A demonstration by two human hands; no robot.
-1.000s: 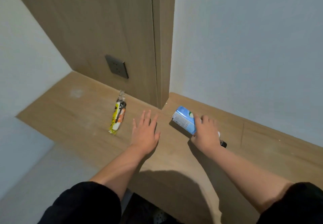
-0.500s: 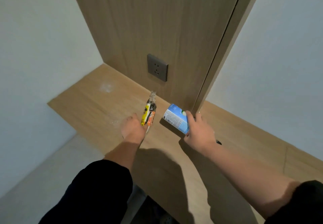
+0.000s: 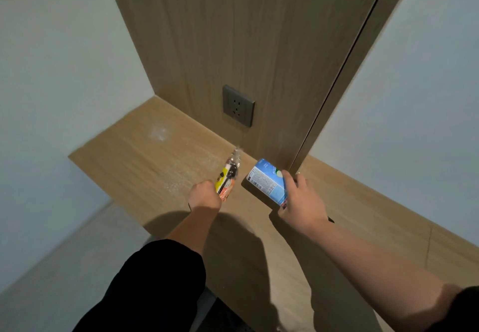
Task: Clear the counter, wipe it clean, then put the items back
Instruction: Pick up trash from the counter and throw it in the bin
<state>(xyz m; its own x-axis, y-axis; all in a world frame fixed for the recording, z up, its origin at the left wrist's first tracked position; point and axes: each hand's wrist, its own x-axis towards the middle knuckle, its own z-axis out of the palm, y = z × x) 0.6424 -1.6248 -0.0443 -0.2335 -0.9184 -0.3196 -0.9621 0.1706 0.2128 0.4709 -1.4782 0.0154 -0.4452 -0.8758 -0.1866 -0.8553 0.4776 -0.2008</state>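
Note:
My left hand [image 3: 205,197] grips the near end of a yellow and orange snack packet [image 3: 227,178], whose clear crimped top points away toward the back panel. My right hand [image 3: 300,202] holds a blue carton [image 3: 268,181] tilted over the wooden counter [image 3: 145,165]. A thin dark object pokes out from under my right wrist; what it is cannot be told. A whitish dusty patch [image 3: 158,133] marks the counter at the back left.
A grey wall socket [image 3: 238,105] sits in the wooden back panel just above the counter. White walls close in on the left and right. The counter's left end drops off to the pale floor [image 3: 51,267].
My left hand went from lying flat on the counter to gripping the snack packet. The carton moved left with my right hand. The view swung left.

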